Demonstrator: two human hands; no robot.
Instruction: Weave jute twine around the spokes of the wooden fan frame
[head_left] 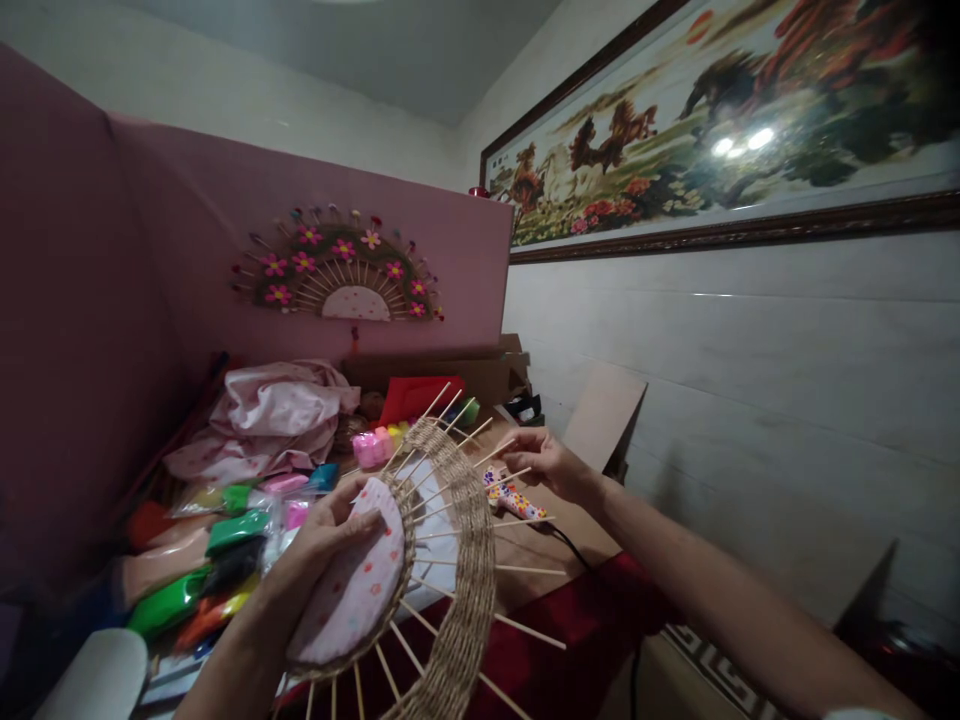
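Basically, woven fan [474,540] between left hand [336,525], closed on cloth [364,590], right hand [546,463] pinching stick [490,456].

A brown tabletop [525,565] carries pink printed cloth [277,410], colorful packets [240,530] and a flower-patterned glue gun [514,497].

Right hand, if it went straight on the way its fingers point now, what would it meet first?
Your right hand would first meet the thin stick at its fingertips, then probably the fan's woven band to the left. Depth is hard to judge from this view.
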